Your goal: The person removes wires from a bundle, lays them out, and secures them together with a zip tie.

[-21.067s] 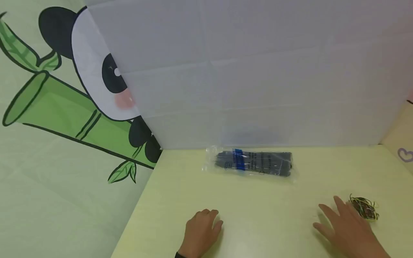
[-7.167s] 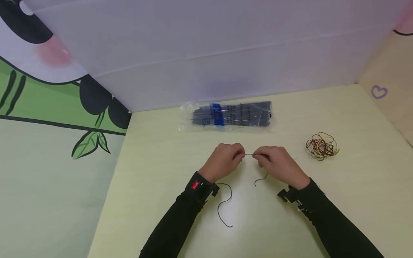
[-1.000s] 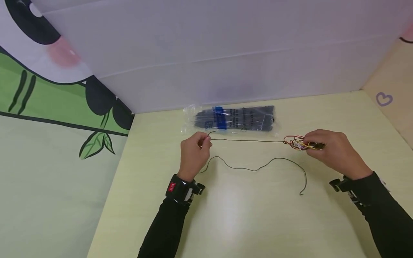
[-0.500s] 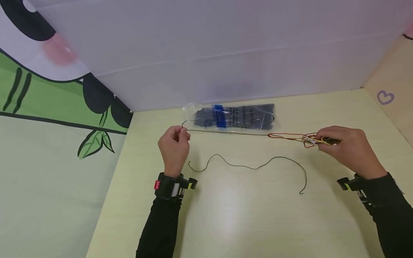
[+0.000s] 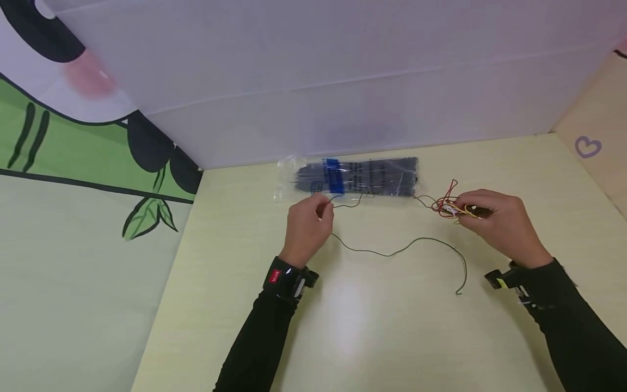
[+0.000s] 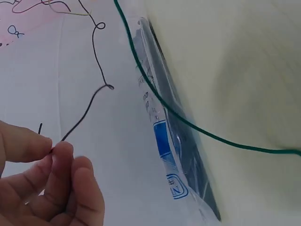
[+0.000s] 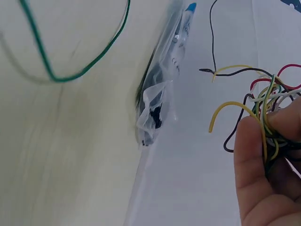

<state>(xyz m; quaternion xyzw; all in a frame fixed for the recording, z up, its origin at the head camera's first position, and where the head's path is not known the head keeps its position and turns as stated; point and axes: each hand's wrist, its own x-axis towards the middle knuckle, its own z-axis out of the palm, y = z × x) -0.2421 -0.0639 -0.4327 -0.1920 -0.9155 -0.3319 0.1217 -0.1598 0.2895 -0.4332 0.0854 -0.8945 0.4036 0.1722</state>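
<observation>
In the head view my left hand (image 5: 307,226) pinches one end of a thin black wire between thumb and forefinger. The black wire (image 6: 85,114) hangs slack and kinked in the left wrist view, running toward the bundle. My right hand (image 5: 506,226) grips a tangled bundle of coloured wires (image 5: 446,207), with red, yellow, white, green and black strands sticking out. Whether the black wire is free of the tangle cannot be told. Below the hands a single green wire (image 5: 387,255) lies in a wavy line on the table, its left end hidden behind my left hand.
Along the back of the table lies a clear bag of dark strips (image 5: 384,177), apparently cable ties, with a blue band. Behind it rises a white cloth wall (image 5: 343,98). The pale table (image 5: 372,337) extends toward the front.
Over the last half second my hands have drawn closer together and the taut black wire has gone slack. Earlier, the bundle was lifted from the table and the green wire was laid down.
</observation>
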